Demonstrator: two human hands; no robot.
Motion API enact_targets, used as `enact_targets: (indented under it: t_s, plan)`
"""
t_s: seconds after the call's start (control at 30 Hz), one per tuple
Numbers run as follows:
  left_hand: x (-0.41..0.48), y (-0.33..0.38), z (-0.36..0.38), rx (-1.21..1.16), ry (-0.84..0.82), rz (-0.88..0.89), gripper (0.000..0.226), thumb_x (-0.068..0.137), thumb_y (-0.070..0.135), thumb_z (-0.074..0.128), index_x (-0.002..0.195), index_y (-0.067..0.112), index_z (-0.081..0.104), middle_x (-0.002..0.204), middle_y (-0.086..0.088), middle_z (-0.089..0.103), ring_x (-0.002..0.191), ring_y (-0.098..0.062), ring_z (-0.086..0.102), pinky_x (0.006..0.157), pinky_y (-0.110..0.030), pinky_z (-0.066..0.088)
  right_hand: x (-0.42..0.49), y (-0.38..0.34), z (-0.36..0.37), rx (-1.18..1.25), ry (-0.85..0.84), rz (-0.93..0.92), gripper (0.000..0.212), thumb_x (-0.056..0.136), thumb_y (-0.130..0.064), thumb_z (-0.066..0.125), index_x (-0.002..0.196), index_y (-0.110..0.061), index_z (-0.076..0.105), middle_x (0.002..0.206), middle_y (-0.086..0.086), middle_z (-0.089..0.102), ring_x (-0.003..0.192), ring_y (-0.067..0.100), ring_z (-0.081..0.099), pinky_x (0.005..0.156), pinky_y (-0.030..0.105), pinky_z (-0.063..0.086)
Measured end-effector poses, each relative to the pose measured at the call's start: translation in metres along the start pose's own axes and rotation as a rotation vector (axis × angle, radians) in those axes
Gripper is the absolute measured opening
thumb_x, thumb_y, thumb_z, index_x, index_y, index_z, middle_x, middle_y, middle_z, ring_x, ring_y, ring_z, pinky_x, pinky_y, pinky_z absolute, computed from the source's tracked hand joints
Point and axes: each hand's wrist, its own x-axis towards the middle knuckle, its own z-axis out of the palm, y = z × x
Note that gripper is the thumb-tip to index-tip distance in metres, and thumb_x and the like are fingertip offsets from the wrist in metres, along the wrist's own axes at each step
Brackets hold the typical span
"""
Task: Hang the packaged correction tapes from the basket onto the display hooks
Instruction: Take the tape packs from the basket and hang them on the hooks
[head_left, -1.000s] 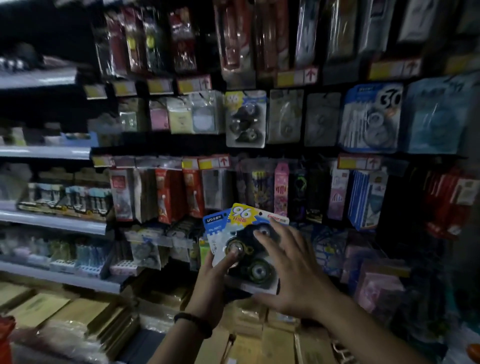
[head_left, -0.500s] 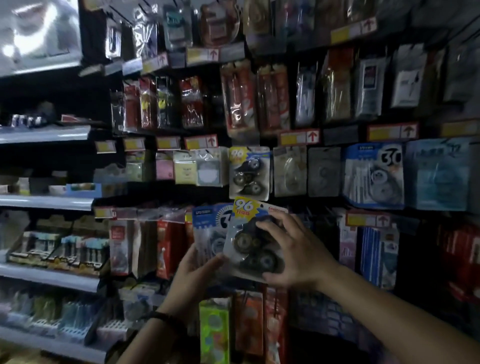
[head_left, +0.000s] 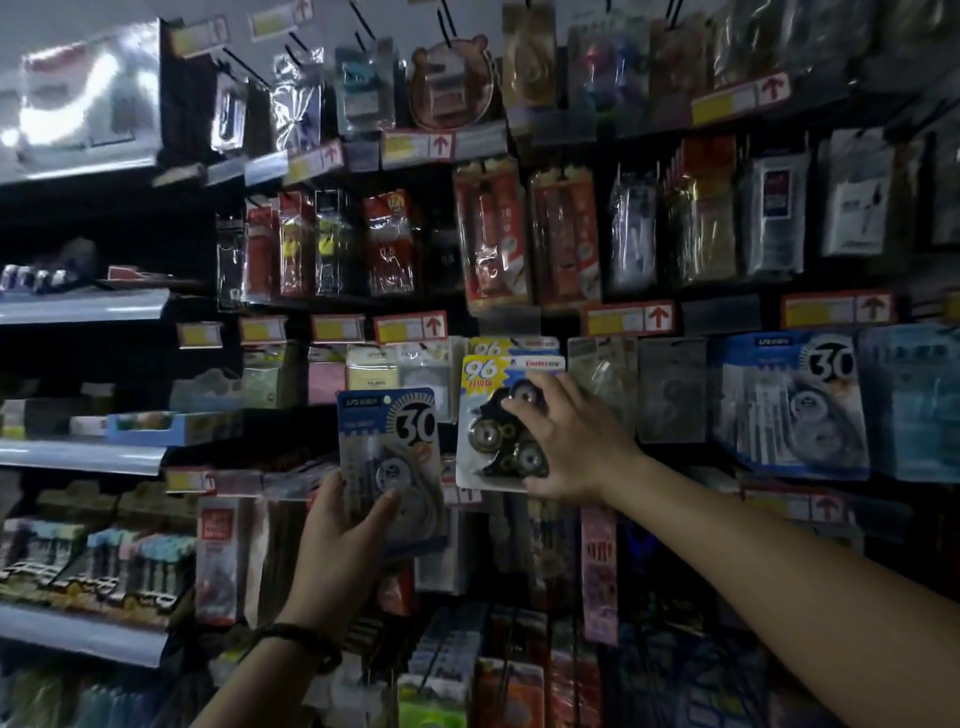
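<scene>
My right hand (head_left: 574, 447) grips a yellow-topped correction tape pack marked 96 (head_left: 491, 415) and holds it up against an identical pack hanging on its hook (head_left: 511, 345) in the middle row. My left hand (head_left: 345, 525) grips the lower part of a blue pack marked 30 (head_left: 389, 441), held upright to the left of the yellow one. More blue packs marked 30 (head_left: 789, 405) hang on the far right of that row. The basket is out of view.
Pegboard rows of hanging stationery fill the wall, with yellow-and-red price tags (head_left: 410, 327) under each row. Metal shelves (head_left: 83, 306) with small boxes jut out at the left. Clear packs (head_left: 672, 389) hang just right of my right hand.
The view tilted upward. My right hand lifted the 96 pack up and right to its hook row, away from the blue 30 pack, which stays in my left hand.
</scene>
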Motion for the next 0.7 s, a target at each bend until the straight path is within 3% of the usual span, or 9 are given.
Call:
enact_targets:
  t_s: [0.1,0.2,0.3,0.53,0.7]
  plan:
    - [0.008,-0.004,0.003,-0.015,-0.022,-0.014,0.032,0.097,0.017,0.072,0.127,0.024,0.063,0.121,-0.004,0.076,0.109,-0.022,0.076,0.087,-0.043,0.064,0.017,0.004,0.004,-0.050,0.024,-0.002,0.105,0.062,-0.056,0.083,0.151,-0.018,0.044,0.157,0.023,0.032,0.141,0.044,0.036,0.104,0.058,0.051]
    - [0.012,-0.003,0.006,-0.052,-0.048,-0.042,0.033,0.097,0.024,0.071,0.127,0.029,0.060,0.126,-0.003,0.072,0.111,-0.022,0.075,0.087,-0.049,0.065,0.030,0.006,0.002,-0.106,0.039,0.027,0.106,0.062,-0.055,0.086,0.152,-0.017,0.046,0.158,0.024,0.033,0.141,0.045,0.036,0.102,0.058,0.051]
    - [0.014,-0.003,0.008,-0.059,-0.056,-0.038,0.033,0.097,0.026,0.071,0.127,0.031,0.058,0.128,-0.002,0.071,0.113,-0.023,0.074,0.084,-0.047,0.066,0.036,0.007,-0.001,-0.140,0.032,0.043,0.106,0.066,-0.058,0.083,0.155,-0.019,0.041,0.160,0.022,0.029,0.145,0.043,0.032,0.101,0.055,0.051]
    - [0.013,0.002,0.012,-0.086,-0.102,-0.060,0.032,0.098,0.023,0.067,0.128,0.028,0.057,0.129,-0.003,0.068,0.109,-0.027,0.074,0.067,-0.033,0.065,0.036,0.010,-0.007,-0.176,0.039,0.016,0.107,0.058,-0.072,0.071,0.149,-0.020,0.049,0.150,0.020,0.042,0.138,0.040,0.040,0.101,0.053,0.050]
    - [0.008,0.005,0.018,-0.115,-0.128,-0.071,0.029,0.100,0.018,0.066,0.126,0.024,0.057,0.124,-0.006,0.071,0.095,-0.016,0.079,0.062,-0.030,0.064,0.031,0.010,-0.017,-0.145,0.034,0.016,0.107,0.059,-0.076,0.063,0.150,-0.021,0.050,0.151,0.018,0.043,0.140,0.038,0.037,0.109,0.053,0.044]
